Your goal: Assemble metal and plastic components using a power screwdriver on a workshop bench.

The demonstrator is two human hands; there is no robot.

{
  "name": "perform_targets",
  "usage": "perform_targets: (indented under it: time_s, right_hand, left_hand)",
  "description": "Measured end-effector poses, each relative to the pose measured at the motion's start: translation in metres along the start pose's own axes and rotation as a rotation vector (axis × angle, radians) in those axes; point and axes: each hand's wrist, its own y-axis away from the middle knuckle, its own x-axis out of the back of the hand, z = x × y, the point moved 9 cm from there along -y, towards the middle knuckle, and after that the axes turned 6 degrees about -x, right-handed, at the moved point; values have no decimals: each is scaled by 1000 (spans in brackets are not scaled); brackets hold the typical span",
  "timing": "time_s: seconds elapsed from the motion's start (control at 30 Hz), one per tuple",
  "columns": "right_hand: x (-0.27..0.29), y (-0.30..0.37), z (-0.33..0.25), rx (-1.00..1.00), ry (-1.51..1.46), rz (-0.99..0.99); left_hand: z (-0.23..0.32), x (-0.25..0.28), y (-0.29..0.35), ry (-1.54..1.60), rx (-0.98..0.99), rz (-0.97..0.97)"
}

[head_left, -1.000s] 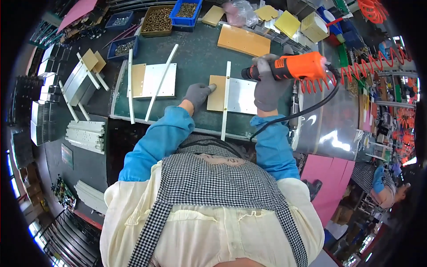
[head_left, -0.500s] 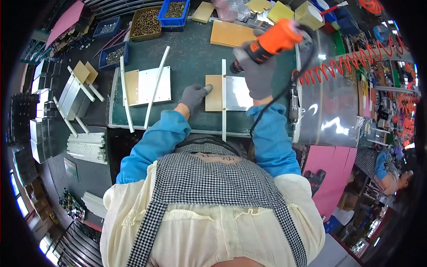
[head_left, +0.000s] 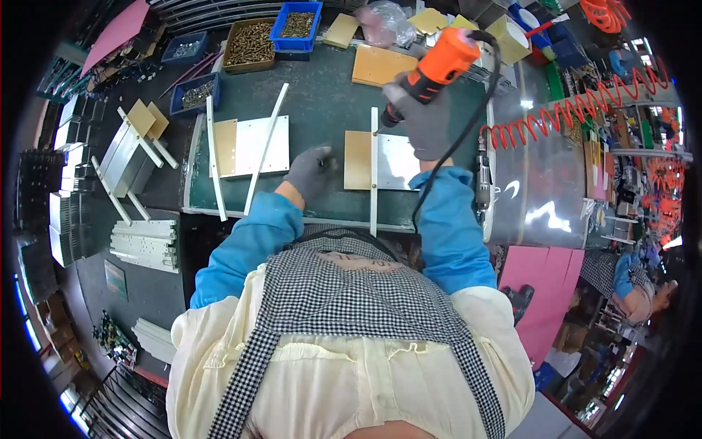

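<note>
In a grey glove, my right hand is wrapped round an orange and black corded power screwdriver. Its tip points down at the upper part of a narrow white strip. That strip lies upright across a tan board and a shiny silver-white panel; a brass-coloured screw head shows on it lower down. Left of the board, apart from it, my gloved left hand hovers with fingers curled in; what they hold, if anything, is hidden. Further left lies a similar white panel with two strips.
Several bins of screws stand at the back, including a bright blue bin and a brown box. Tan boards lie behind the work. A strip-and-panel frame stands at left. A red coiled hose hangs at right.
My left hand has let go of the tan board and drawn back to the left, its fingers curling. The power screwdriver has come to the strip's upper part. The whole view has shifted slightly.
</note>
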Motion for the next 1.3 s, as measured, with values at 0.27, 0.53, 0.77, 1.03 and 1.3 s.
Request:
perform_targets:
  time_s: [0.27,0.53,0.77,1.03,1.3]
  right_hand:
    - [15,33,-52,193,-552,-46]
    - [-2,55,-25,113,-635,-89]
    - [-11,62,-15,84,-611,-58]
    - [-10,59,-4,59,-511,194]
    - [13,68,-16,98,-456,312]
  left_hand:
    - [25,-23,43,236,-259,-177]
    - [12,-40,68,440,-12,-164]
    - [10,-29,73,462,-12,79]
    - [13,-14,62,417,11,162]
    - [122,2,83,-310,-130,-357]
